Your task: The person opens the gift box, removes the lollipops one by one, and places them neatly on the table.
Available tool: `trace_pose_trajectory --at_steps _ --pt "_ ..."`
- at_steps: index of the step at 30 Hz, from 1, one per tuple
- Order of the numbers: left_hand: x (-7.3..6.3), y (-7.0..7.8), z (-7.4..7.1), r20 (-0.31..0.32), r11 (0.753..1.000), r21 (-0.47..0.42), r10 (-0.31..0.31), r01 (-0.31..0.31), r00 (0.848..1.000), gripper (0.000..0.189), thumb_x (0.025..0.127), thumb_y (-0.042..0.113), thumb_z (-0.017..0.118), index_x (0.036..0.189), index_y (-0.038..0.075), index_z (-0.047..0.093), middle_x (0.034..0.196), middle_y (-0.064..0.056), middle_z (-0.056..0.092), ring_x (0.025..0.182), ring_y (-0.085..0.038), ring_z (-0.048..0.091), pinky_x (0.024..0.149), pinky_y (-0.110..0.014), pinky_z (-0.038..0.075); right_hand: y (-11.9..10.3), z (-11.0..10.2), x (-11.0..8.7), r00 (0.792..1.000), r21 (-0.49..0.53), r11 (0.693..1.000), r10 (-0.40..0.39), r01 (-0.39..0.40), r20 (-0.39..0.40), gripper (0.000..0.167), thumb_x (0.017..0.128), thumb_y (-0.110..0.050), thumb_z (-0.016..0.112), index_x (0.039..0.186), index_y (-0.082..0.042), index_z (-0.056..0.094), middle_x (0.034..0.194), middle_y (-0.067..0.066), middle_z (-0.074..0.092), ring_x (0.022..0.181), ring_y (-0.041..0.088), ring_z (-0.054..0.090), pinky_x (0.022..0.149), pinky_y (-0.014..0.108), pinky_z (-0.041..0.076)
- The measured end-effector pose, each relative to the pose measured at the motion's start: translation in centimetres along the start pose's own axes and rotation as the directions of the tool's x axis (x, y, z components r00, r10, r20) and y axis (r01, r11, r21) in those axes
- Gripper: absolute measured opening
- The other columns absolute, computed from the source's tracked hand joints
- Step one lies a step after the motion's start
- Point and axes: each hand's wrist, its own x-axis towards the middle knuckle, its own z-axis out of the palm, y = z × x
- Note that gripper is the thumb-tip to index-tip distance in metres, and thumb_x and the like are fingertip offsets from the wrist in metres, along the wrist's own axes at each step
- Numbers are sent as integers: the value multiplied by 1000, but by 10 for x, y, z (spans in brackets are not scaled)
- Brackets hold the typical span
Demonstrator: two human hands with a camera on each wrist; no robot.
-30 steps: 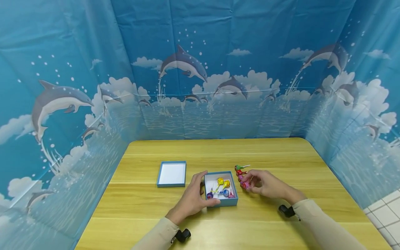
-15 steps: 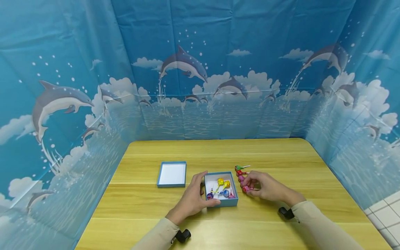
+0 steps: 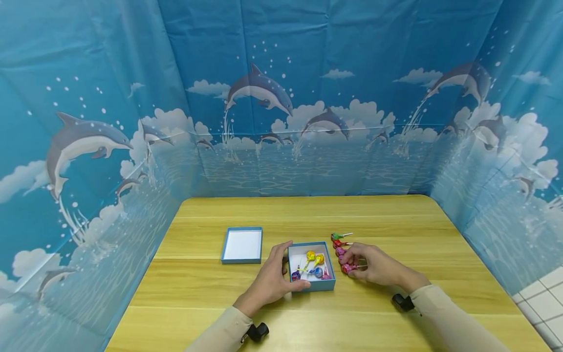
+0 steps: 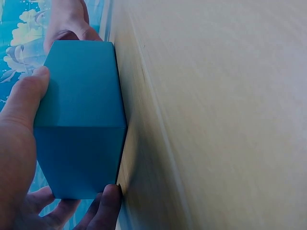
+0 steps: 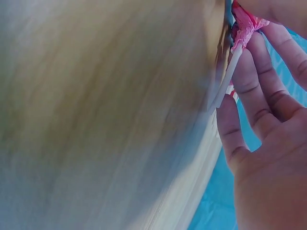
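Observation:
My left hand [image 3: 270, 281] grips a small blue box [image 3: 316, 286] with a white inside, thumb on the near wall and fingers round the left side. Inside lie several wrapped lollipops, among them a yellow lollipop [image 3: 310, 255] and a blue lollipop [image 3: 317, 272]. In the left wrist view, the blue box [image 4: 81, 86] hides its contents. To the right of the box, my right hand [image 3: 374, 264] pinches a pink lollipop [image 3: 347, 268] low over the table. Its white stick [image 5: 230, 72] points back toward the palm in the right wrist view.
Beyond the right fingers, a green lollipop [image 3: 336, 236], a red lollipop [image 3: 337, 243] and a purple-pink lollipop [image 3: 339, 251] lie in a line. A blue-edged lid [image 3: 242, 244], white inside up, lies left of the box on the wooden table [image 3: 198, 283]. Dolphin-print curtains [image 3: 281, 161] surround the table.
My right hand has shifted slightly toward me, and the pink lollipop at its fingertips has come nearer with it. The left hand and the box have stayed put.

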Motion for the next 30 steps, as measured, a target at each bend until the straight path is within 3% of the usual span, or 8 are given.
trace_pose_trajectory --at_steps 6,13,30 --pt "-1 -1 0 4 1000 -3 -5 5 1000 124 92 58 99 185 16 30 187 -16 38 159 -42 57 129 -63 55 2 1 0 1000 -18 1000 8 -8 -2 27 102 -10 92 125 -17 80 121 -1 75 103 6 69 92 26 68" --pt "-1 -1 0 4 1000 -5 -7 7 1000 123 92 57 99 185 16 30 187 -16 38 162 -44 54 131 -65 52 -2 -1 -1 1000 -13 1000 6 -6 -4 29 102 -10 91 128 -17 80 130 -1 78 122 12 76 106 34 70" --pt "0 -3 0 6 1000 -3 2 -2 1000 124 92 59 99 185 16 30 186 -17 38 159 -42 56 129 -64 53 -5 -6 2 999 -97 995 -29 27 -18 25 104 -16 91 127 -22 83 120 -8 78 110 11 73 94 32 66"
